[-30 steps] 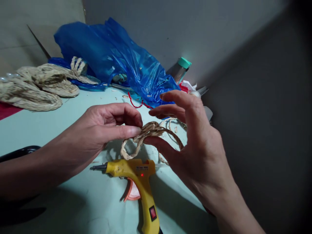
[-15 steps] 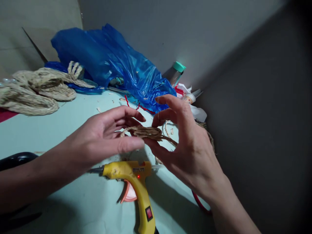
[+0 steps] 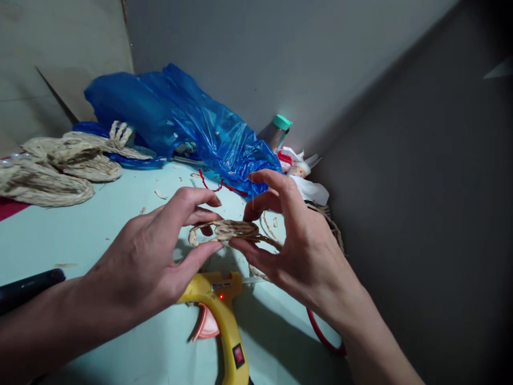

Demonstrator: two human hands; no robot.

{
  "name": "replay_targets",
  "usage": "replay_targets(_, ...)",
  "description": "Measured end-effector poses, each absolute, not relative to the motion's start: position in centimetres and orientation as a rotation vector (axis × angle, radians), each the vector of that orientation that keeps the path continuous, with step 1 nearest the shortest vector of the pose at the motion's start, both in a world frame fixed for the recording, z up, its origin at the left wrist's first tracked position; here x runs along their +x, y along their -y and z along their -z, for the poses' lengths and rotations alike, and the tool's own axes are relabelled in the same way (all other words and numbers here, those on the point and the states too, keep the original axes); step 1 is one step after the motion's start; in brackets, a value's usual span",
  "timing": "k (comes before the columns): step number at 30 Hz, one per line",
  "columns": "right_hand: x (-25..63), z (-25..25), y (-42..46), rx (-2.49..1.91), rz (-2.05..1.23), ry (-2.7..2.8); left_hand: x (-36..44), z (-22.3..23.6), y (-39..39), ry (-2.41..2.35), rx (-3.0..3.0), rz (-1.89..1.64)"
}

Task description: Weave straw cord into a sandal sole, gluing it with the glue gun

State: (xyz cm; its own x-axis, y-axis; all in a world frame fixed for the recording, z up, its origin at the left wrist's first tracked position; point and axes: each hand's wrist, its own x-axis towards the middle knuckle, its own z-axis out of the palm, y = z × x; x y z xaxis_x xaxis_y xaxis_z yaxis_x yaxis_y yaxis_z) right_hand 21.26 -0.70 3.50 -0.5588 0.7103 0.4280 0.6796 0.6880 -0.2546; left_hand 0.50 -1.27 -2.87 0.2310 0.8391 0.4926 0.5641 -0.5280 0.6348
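Left hand [image 3: 156, 251], right hand [image 3: 300, 243]: both pinch cord coil [image 3: 236, 230] above table [image 3: 40, 235]; light, even pressure should keep it from unwinding.

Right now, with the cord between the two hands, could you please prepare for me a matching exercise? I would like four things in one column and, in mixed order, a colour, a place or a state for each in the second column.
Things:
1. cord
2. glue gun
3. bag
4. bottle

Descriptions:
A. blue and crumpled
B. between the left hand and the right hand
C. closed with a green lid
D. yellow, with a small red light on

Right pairs: 1-B, 2-D, 3-A, 4-C.
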Motion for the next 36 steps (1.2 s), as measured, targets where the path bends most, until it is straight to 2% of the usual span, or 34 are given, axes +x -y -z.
replay_targets(12, 22.3, -4.0, 0.2, -0.997, -0.334, 2.437, 0.5, 2.6, 1.8, -1.305, 2.152, -1.177)
replay_targets(26, 21.6, -3.2, -0.1, -0.984, -0.396, 2.415, 0.4, 4.3, 0.9, -1.226, 2.128, -1.315)
replay_targets(31, 21.9, -3.8, -0.1, -0.941, -0.587, 2.199, -0.3, 3.1, 1.1, -1.334, 2.198, -1.305)
replay_targets(36, 22.2, -3.4, -1.1, -1.015, -0.48, 1.784, -0.4, 2.7, 0.9, -1.352, 2.242, -1.409)
